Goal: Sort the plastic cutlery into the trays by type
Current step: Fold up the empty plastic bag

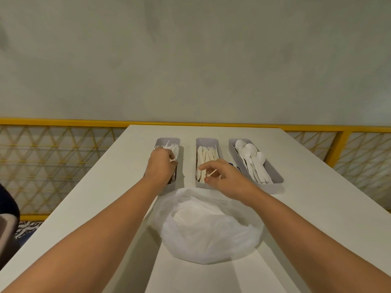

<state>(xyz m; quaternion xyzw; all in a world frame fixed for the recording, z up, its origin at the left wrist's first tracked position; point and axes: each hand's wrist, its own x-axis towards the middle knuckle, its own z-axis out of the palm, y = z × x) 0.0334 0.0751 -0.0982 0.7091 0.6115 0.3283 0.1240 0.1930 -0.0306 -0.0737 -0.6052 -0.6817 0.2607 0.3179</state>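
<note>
Three grey trays stand side by side on the white table (317, 208). The left tray (167, 141) holds white forks, the middle tray (206, 141) holds cream knives, and the right tray (277, 178) holds white spoons (254, 157). My left hand (159, 167) is down in the left tray, fingers curled round the handles of white forks (169, 147). My right hand (227, 179) hovers over the near end of the middle tray and pinches a thin cream knife (212, 173) between thumb and fingers.
A crumpled clear plastic bag (209, 227) lies on the table just in front of the trays, between my forearms. A yellow mesh railing (63, 149) runs behind the table. A dark object (8, 210) sits at the far left edge.
</note>
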